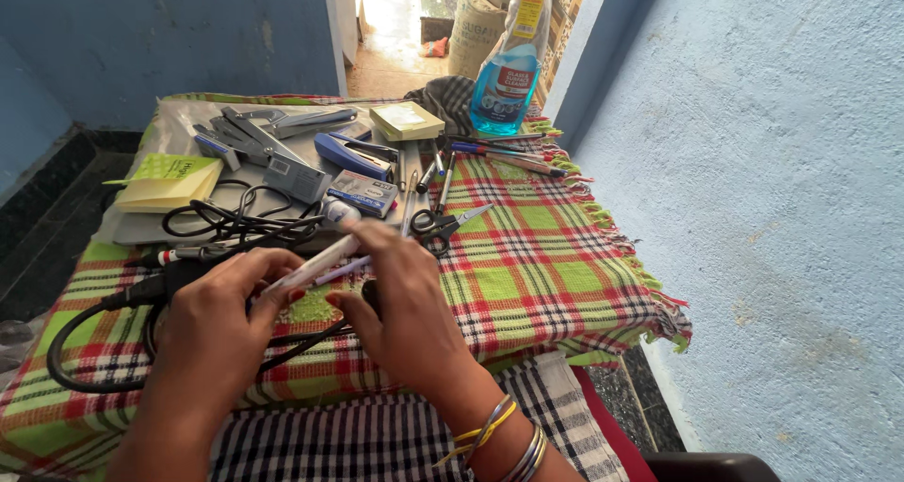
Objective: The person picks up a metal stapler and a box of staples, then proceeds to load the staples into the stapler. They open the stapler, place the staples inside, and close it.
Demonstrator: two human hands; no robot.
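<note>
While both wrists arch, fingers pinch a white pen — knuckles up.

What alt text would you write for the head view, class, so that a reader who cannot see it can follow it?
Two hands, the left hand and the right hand, hold a white pen-like stick together over a green and red checked cloth. Black cables, scissors, staplers, sticky note pads and a blue spray bottle lie beyond them.
</note>
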